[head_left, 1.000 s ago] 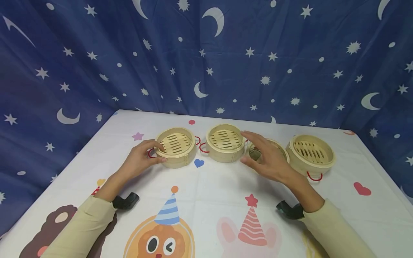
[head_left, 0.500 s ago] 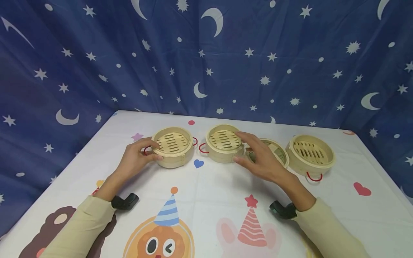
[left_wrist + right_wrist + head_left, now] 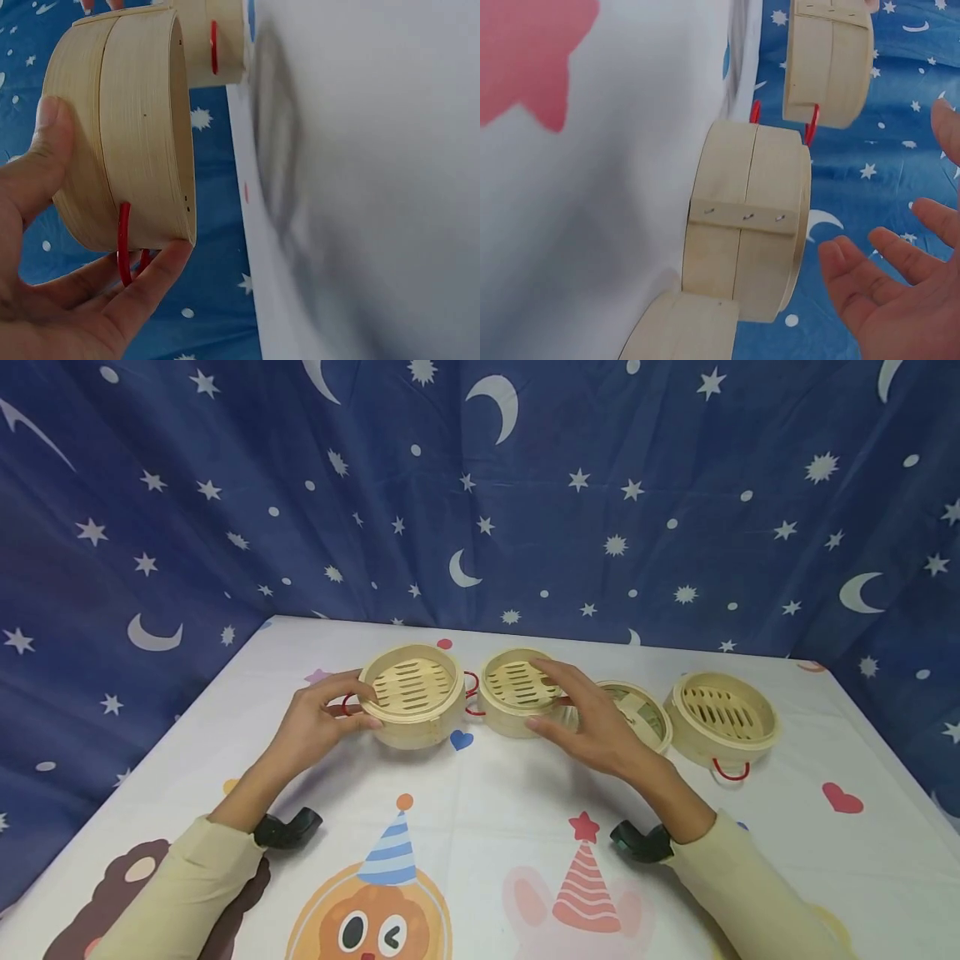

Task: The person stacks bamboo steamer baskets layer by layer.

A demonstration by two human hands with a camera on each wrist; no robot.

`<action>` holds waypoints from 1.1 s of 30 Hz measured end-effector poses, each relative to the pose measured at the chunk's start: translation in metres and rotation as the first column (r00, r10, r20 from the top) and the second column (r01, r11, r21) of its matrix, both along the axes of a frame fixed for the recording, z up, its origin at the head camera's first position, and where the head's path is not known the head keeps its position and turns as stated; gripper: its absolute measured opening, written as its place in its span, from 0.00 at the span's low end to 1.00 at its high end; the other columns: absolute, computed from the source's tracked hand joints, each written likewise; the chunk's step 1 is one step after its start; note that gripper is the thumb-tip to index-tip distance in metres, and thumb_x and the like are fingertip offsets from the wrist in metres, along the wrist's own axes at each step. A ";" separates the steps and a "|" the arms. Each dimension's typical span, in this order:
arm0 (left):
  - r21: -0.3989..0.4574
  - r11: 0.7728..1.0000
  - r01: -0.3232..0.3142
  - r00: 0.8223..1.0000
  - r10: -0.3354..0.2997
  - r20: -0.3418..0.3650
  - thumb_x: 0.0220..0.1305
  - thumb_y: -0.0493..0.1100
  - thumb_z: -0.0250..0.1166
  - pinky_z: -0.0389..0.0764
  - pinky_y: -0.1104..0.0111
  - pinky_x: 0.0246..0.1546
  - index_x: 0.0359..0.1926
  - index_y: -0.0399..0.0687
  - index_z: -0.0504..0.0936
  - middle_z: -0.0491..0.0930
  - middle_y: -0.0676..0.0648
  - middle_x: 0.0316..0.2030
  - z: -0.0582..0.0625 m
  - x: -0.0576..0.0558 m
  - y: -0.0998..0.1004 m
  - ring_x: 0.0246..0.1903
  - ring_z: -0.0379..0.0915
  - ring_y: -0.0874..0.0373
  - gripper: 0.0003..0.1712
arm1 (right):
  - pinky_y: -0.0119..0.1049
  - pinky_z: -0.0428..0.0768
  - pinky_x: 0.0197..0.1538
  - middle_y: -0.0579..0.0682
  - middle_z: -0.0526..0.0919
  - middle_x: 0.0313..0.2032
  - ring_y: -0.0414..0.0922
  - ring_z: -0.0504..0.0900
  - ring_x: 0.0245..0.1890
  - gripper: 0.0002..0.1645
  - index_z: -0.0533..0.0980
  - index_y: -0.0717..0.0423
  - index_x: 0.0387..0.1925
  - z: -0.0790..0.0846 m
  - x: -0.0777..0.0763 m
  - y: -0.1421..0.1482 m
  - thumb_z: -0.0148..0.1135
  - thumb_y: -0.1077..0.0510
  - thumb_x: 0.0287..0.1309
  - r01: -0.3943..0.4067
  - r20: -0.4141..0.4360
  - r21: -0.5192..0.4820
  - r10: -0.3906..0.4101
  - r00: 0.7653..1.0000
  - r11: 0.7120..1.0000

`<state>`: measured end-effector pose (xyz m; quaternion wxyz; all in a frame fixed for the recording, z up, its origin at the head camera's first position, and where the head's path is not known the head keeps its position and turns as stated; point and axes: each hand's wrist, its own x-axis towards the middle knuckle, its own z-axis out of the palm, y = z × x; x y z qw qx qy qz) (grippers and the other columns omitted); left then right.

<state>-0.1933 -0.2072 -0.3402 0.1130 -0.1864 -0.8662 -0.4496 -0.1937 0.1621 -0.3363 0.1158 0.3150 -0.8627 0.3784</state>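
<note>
My left hand [image 3: 318,714] grips the near-left side of a small round bamboo steamer basket [image 3: 416,732] with a slatted floor and red handles. In the left wrist view that basket [image 3: 142,127] is raised clear of the white cloth, its shadow beneath; the thumb presses its upper edge and the fingers support its lower rim near a red handle. My right hand [image 3: 600,727] hovers over the right side of a second steamer basket [image 3: 517,725]. In the right wrist view its fingers are spread and apart from this basket [image 3: 769,172].
Right of the second basket lies a round bamboo piece with a woven top [image 3: 636,710], partly behind my right hand. A third steamer basket [image 3: 720,747] stands farther right. A white cartoon-print cloth [image 3: 495,810] covers the table; a blue starry curtain [image 3: 480,502] hangs behind.
The left basket shifts slightly left, then right and up, now held off the cloth near the second basket. My right hand has moved left over the second basket, uncovering more of the woven piece.
</note>
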 end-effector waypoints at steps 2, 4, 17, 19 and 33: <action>0.011 1.000 0.021 1.000 -0.021 0.006 0.46 0.36 0.77 0.81 0.67 0.43 0.38 0.42 0.83 0.72 0.38 0.59 0.003 0.002 0.003 0.58 0.68 0.47 0.16 | 0.45 0.77 0.53 0.48 0.65 0.66 0.50 0.71 0.58 0.43 0.61 0.52 0.69 0.001 0.000 -0.003 0.69 0.53 0.55 -0.013 -0.003 -0.016 0.013 1.000 1.000; 0.027 0.999 0.044 0.999 -0.044 0.011 0.45 0.35 0.77 0.81 0.65 0.44 0.38 0.42 0.83 0.72 0.38 0.59 0.006 0.004 0.005 0.58 0.67 0.46 0.16 | 0.44 0.77 0.53 0.48 0.65 0.66 0.48 0.71 0.58 0.42 0.62 0.53 0.69 0.001 0.000 -0.005 0.70 0.54 0.55 -0.029 -0.007 -0.034 0.029 1.000 0.999; 0.088 0.969 0.230 0.973 -0.227 -0.046 0.42 0.33 0.77 0.80 0.64 0.47 0.35 0.46 0.83 0.74 0.42 0.57 0.016 0.024 0.032 0.58 0.69 0.49 0.17 | 0.42 0.76 0.55 0.45 0.67 0.65 0.47 0.68 0.62 0.41 0.64 0.47 0.68 0.002 0.012 -0.009 0.70 0.54 0.55 -0.134 0.051 -0.075 0.138 0.989 0.988; 0.090 0.963 0.254 0.966 -0.250 -0.059 0.42 0.34 0.77 0.80 0.65 0.47 0.35 0.47 0.83 0.75 0.42 0.56 0.017 0.026 0.035 0.58 0.69 0.50 0.17 | 0.41 0.77 0.55 0.45 0.67 0.65 0.46 0.67 0.63 0.41 0.64 0.47 0.68 0.003 0.014 -0.009 0.70 0.55 0.55 -0.152 0.041 -0.077 0.155 0.987 0.985; 0.068 0.940 0.335 0.941 -0.329 -0.082 0.41 0.37 0.78 0.76 0.62 0.53 0.35 0.51 0.83 0.75 0.45 0.57 0.020 0.034 0.056 0.59 0.68 0.52 0.17 | 0.46 0.70 0.61 0.45 0.68 0.64 0.45 0.64 0.65 0.39 0.70 0.44 0.64 0.006 0.033 -0.001 0.74 0.51 0.50 -0.117 -0.060 0.005 0.117 0.991 0.993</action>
